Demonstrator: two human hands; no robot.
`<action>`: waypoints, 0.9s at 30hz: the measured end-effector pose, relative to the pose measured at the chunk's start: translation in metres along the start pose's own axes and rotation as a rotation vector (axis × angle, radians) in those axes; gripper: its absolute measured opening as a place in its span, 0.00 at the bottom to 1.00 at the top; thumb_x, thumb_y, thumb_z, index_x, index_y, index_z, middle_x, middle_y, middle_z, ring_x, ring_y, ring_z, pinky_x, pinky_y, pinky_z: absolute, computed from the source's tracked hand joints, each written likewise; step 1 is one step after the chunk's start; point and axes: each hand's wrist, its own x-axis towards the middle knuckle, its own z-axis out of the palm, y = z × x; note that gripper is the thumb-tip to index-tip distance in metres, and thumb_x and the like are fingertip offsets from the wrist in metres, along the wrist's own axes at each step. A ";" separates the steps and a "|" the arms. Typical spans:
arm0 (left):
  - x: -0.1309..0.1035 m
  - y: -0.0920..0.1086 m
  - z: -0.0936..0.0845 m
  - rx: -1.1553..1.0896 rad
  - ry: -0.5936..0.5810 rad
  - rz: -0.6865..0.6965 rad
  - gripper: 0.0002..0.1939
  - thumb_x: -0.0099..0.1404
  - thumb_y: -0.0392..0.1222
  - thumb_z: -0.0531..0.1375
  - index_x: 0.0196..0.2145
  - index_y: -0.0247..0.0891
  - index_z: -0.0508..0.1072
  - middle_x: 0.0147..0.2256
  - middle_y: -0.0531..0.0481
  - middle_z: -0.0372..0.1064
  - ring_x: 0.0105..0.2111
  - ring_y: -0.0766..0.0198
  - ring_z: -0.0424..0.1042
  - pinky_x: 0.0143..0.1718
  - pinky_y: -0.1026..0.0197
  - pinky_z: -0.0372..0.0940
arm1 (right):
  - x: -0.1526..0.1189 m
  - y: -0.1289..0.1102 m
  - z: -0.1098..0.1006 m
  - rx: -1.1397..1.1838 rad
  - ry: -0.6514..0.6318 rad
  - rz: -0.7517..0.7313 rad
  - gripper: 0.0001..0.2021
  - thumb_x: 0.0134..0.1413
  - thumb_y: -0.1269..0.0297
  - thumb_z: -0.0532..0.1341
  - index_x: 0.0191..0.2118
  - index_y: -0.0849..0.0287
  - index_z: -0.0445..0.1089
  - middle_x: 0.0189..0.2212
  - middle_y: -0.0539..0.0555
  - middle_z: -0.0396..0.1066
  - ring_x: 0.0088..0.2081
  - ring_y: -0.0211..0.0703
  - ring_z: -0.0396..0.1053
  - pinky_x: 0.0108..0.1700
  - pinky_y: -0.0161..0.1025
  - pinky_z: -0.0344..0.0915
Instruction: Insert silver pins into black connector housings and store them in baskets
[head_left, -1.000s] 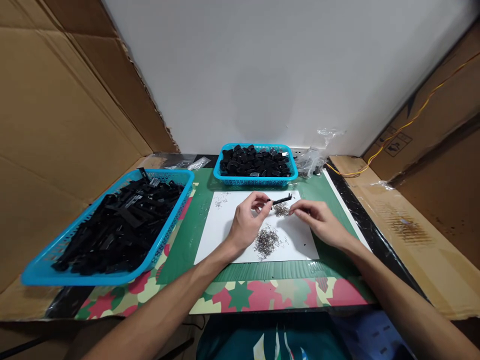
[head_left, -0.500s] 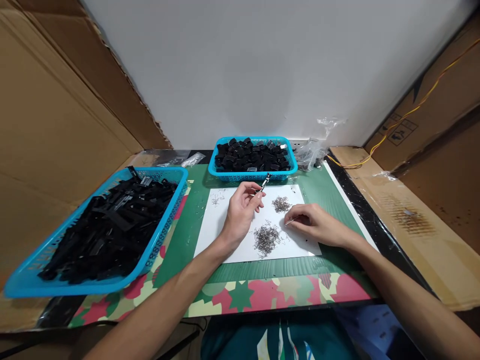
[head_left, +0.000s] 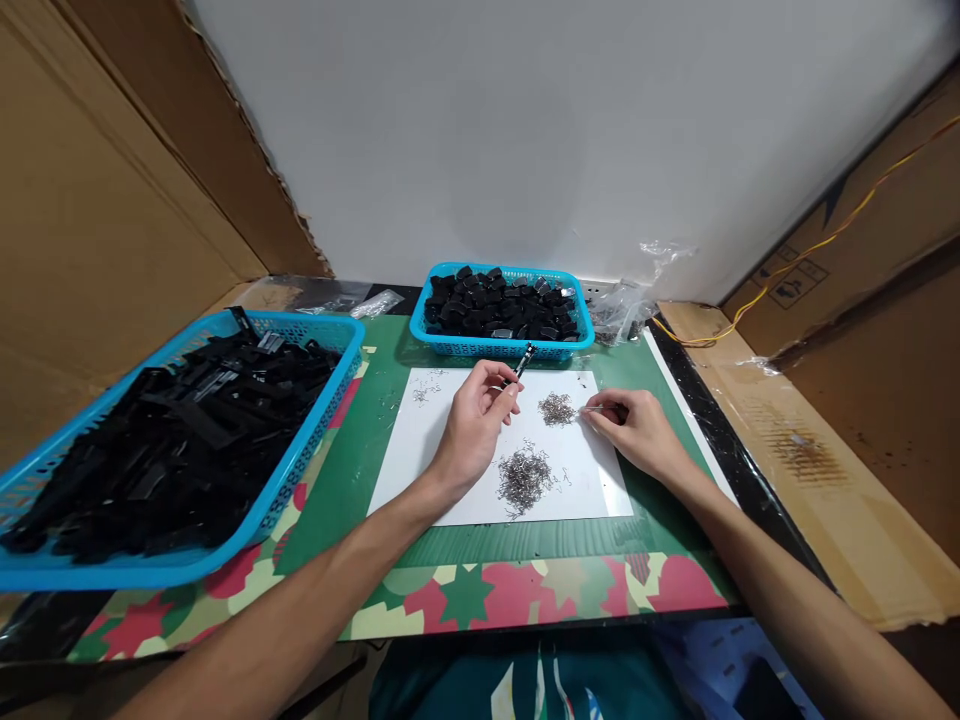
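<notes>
Between the thumb and fingers of my left hand [head_left: 478, 415] is a narrow black plastic part [head_left: 526, 360] with shiny spots, tilted up above the white sheet [head_left: 427, 480]. My right hand [head_left: 634, 425] pinches a thin metal tool [head_left: 595, 408], perhaps tweezers. Its tip points left, at the edge of a small pile of tiny metal pieces [head_left: 556, 408]; whether it grips a piece is too small to tell. Nearer to me lies a larger pile of small bent wire pieces, like springs [head_left: 523, 478]. A few loose pieces [head_left: 425, 390] are scattered at the sheet's far left.
A large blue basket [head_left: 330, 400] of long black parts stands on the left. Behind the sheet, a smaller blue basket [head_left: 499, 347] holds black pieces. Clear plastic bags [head_left: 622, 305] lie at the back right. Cardboard walls flank the green mat [head_left: 525, 545]; a yellow-red wire [head_left: 757, 295] runs along the right.
My right hand has moved from beside the larger pile, away from me, to the right edge of the smaller pile. My left hand still holds the black part. The view has shifted slightly.
</notes>
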 end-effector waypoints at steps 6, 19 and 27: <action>-0.004 -0.001 0.003 0.050 -0.039 0.004 0.07 0.70 0.43 0.60 0.42 0.39 0.68 0.37 0.52 0.66 0.32 0.69 0.68 0.31 0.64 0.62 | -0.001 -0.008 0.010 0.000 -0.015 -0.011 0.09 0.56 0.60 0.64 0.34 0.59 0.80 0.20 0.47 0.65 0.24 0.39 0.59 0.29 0.38 0.53; -0.010 0.006 0.005 0.191 -0.156 0.029 0.07 0.72 0.43 0.59 0.42 0.39 0.72 0.40 0.49 0.70 0.35 0.65 0.67 0.35 0.62 0.61 | -0.001 0.000 0.003 0.136 -0.079 -0.021 0.10 0.63 0.57 0.61 0.37 0.59 0.73 0.30 0.52 0.72 0.31 0.42 0.66 0.33 0.38 0.59; -0.016 0.010 0.006 0.301 -0.196 0.053 0.08 0.73 0.41 0.57 0.42 0.39 0.77 0.42 0.48 0.71 0.37 0.62 0.69 0.40 0.59 0.64 | -0.004 -0.010 0.000 0.018 -0.084 -0.058 0.09 0.63 0.60 0.61 0.37 0.59 0.75 0.27 0.51 0.70 0.29 0.41 0.63 0.33 0.38 0.57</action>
